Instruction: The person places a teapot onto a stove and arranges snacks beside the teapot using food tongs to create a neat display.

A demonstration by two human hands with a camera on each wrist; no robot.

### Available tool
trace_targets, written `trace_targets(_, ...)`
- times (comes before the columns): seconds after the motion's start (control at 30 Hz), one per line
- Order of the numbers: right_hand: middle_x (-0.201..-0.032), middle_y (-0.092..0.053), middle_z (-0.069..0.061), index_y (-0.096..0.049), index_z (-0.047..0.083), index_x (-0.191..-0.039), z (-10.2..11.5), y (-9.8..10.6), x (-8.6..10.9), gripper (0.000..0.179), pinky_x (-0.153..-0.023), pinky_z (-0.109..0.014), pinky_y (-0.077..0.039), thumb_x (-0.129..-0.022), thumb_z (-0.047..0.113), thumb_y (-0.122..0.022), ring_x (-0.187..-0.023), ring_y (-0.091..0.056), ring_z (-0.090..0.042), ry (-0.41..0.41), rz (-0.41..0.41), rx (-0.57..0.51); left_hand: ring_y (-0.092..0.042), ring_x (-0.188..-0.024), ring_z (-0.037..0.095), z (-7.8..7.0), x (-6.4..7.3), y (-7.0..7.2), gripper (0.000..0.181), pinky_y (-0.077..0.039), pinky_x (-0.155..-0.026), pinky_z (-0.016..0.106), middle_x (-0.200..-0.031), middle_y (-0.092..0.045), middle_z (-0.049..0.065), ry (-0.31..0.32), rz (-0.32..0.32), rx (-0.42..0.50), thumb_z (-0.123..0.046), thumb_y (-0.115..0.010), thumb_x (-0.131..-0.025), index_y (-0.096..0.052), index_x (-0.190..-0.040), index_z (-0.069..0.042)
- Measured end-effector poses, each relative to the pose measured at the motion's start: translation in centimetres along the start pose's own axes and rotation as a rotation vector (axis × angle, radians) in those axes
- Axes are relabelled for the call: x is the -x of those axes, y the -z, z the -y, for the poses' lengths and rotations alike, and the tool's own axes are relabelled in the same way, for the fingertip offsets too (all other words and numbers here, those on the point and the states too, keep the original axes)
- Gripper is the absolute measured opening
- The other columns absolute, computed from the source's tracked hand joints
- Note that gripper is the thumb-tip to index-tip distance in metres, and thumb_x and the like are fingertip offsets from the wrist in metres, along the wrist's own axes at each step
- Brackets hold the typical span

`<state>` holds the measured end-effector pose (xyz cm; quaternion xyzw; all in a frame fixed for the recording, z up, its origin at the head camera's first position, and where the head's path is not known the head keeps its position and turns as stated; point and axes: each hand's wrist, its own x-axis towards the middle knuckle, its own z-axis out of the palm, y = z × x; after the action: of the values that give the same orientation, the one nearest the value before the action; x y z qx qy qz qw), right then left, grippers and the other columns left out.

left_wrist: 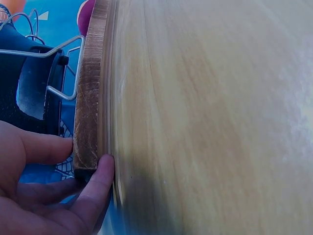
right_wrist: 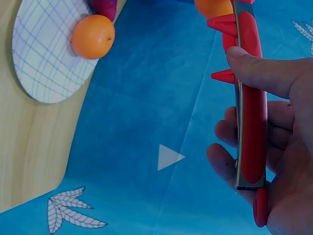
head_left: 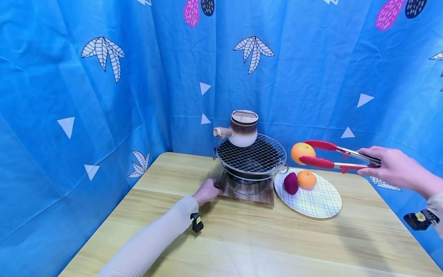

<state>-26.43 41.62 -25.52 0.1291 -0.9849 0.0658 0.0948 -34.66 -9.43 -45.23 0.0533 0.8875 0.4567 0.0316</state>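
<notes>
In the head view my right hand holds red-tipped metal tongs out over the plate's far side. Between the tong tips is an orange, raised above the table. The right wrist view shows thumb and fingers wrapped about the tongs' red handle. Low at the left, my left hand grips the left end of a brown wooden board, thumb on one face and fingers at the other. On that board stands a round black grill with a wire mesh. A lidded clay pot with a side handle sits on the mesh.
Right of the grill lies an oval checked plate, bearing a second orange and a dark purple, rounded item. The light wooden table meets blue patterned curtains at the back and sides.
</notes>
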Motion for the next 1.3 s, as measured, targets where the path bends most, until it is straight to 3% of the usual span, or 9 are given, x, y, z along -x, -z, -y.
trace_targets(0.37,-0.124,-0.059,-0.033,-0.051,-0.006,-0.14,1.7,0.6,-2.7,0.076,-0.061,-0.032,-0.049,-0.085,0.037,-0.081,-0.097,-0.055,-0.035,0.036,0.011,-0.038,-0.062,-0.112,0.032,0.0,0.0,0.2,0.049,-0.051,-0.102,0.046,-0.128,-0.065,0.024,0.007,-0.007,-0.017,-0.002,-0.072,-0.08,-0.062,-0.126,0.009)
trace_targets(0.63,-0.112,-0.065,-0.022,-0.053,-0.004,-0.139,2.6,0.6,-4.5,0.071,-0.059,-0.032,-0.044,-0.086,0.034,-0.08,-0.089,-0.054,-0.028,0.074,0.018,-0.055,-0.06,-0.117,0.035,-0.1,0.0,0.1,0.05,-0.05,-0.105,0.047,-0.131,-0.063,0.025,0.01,-0.006,-0.015,-0.002,-0.071,-0.081,-0.06,-0.129,0.01)
trace_targets(1.1,-0.131,-0.058,-0.033,-0.051,-0.003,-0.143,4.3,0.1,-7.0,0.078,-0.065,-0.037,-0.046,-0.085,0.041,-0.079,-0.103,-0.051,-0.038,0.078,0.027,-0.08,-0.063,-0.109,0.033,0.1,-0.2,-0.1,0.051,-0.052,-0.1,0.047,-0.131,-0.063,0.026,0.0,-0.004,-0.018,-0.002,-0.071,-0.081,-0.06,-0.129,0.01)
trace_targets(1.2,-0.132,-0.056,-0.034,-0.05,-0.004,-0.143,4.6,-0.1,-7.5,0.08,-0.082,-0.056,-0.05,-0.085,0.042,-0.079,-0.107,-0.052,-0.042,0.081,0.034,-0.094,-0.063,-0.106,0.032,0.1,0.0,-0.1,0.052,-0.053,-0.099,0.047,-0.131,-0.062,0.026,0.015,0.001,-0.004,-0.003,-0.072,-0.082,-0.059,-0.13,0.01)
trace_targets(1.23,-0.133,-0.056,-0.034,-0.05,-0.004,-0.143,4.7,-0.2,-7.6,0.078,-0.093,-0.063,-0.046,-0.086,0.04,-0.079,-0.109,-0.052,-0.044,0.081,0.035,-0.103,-0.064,-0.104,0.031,0.1,0.0,-0.1,0.052,-0.054,-0.098,0.046,-0.131,-0.062,0.026,0.021,0.003,-0.002,-0.003,-0.072,-0.082,-0.058,-0.131,0.01)
trace_targets(1.3,-0.134,-0.055,-0.035,-0.05,-0.005,-0.143,4.9,-0.3,-8.0,0.078,-0.11,-0.074,-0.025,-0.086,0.039,-0.08,-0.117,-0.051,-0.05,0.084,0.038,-0.121,-0.065,-0.096,0.027,0.1,0.2,-0.1,0.053,-0.056,-0.093,0.043,-0.131,-0.063,0.025,0.031,0.004,0.002,-0.003,-0.072,-0.082,-0.058,-0.131,0.01)
